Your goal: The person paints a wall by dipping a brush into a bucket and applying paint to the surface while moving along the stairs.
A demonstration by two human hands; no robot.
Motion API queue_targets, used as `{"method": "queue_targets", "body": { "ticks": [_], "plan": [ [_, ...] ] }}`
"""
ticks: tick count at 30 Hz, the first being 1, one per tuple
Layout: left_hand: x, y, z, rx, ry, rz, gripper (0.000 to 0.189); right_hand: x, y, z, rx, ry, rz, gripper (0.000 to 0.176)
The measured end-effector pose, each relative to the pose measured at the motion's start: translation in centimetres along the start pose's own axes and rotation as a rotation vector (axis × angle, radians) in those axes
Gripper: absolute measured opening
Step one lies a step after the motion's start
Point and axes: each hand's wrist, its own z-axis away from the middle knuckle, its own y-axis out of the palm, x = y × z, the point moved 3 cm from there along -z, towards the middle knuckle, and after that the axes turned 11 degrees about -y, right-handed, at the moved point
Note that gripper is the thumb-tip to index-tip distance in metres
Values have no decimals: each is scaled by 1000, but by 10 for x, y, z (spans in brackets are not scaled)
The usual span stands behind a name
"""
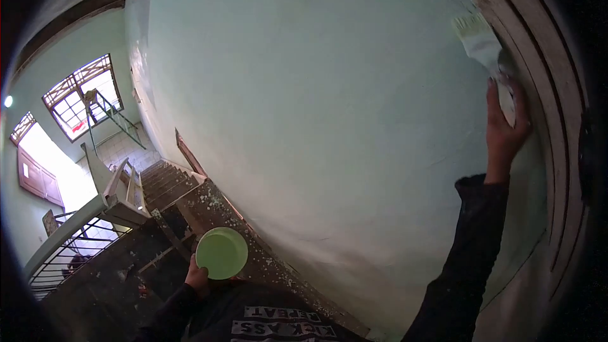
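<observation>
High at the right, my right hand (505, 128) grips the handle of a wide white paintbrush (482, 45), bristles pointing up and left. The bristles are at the pale green wall (304, 88), close to the brown wooden boards (538, 69); whether they press on it is hard to tell. Low in the view, near my body, my left hand (197, 277) holds a round light green container (221, 253) by its left edge, with the thumb at the rim. Pale green shows inside it, and its depth is unclear.
Stairs (166, 180) go down at the left beside a railing (69, 234). The dark floor (101, 278) and the ledge along the wall bear pale flecks. Farther off are a green stepladder (113, 114), a barred window (82, 98) and an open doorway.
</observation>
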Motion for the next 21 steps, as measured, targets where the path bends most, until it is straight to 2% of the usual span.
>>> {"method": "queue_targets", "body": {
  "ticks": [1, 3, 4, 6, 7, 9, 10, 12, 14, 16, 18, 21],
  "plan": [
    [11, -6, -6, -6, -2, 4, 55, 3, -6, 3, 11, -35, -9, 25],
    [33, -21, -26, -105, 191, -445, 53, 12, -8, -4, 18, -66, -66, 28],
    [20, -10, -15, -112, 191, -440, 53, 20, 0, -11, 14, -68, -73, 28],
    [-3, 9, 3, -93, 91, -149, 50, 44, 24, -32, -78, -183, -255, 25],
    [8, 1, -4, -96, 91, -150, 50, 56, 41, -43, -86, -181, -318, 25],
    [41, -24, -30, -150, 245, -427, 48, 73, 92, -65, -153, -176, -496, 26],
    [54, -35, -39, -141, 252, -435, 48, 87, 115, -79, -140, -199, -454, 25],
    [75, -47, -52, -95, 107, -464, 57, 105, 160, -104, -173, -262, -520, 24],
    [27, -14, -13, -67, 79, -430, 59, 113, 189, -119, -114, -143, -566, 24],
    [0, 6, 9, -42, 40, -392, 61, 107, 181, -123, -168, -235, -416, 13],
    [-5, 11, 17, -10, 30, -118, 63, 82, 169, -109, -119, -170, -416, 25],
    [-24, 22, 30, -38, -28, -152, 61, 36, 113, -58, -119, -134, -419, 24]
  ]
}}
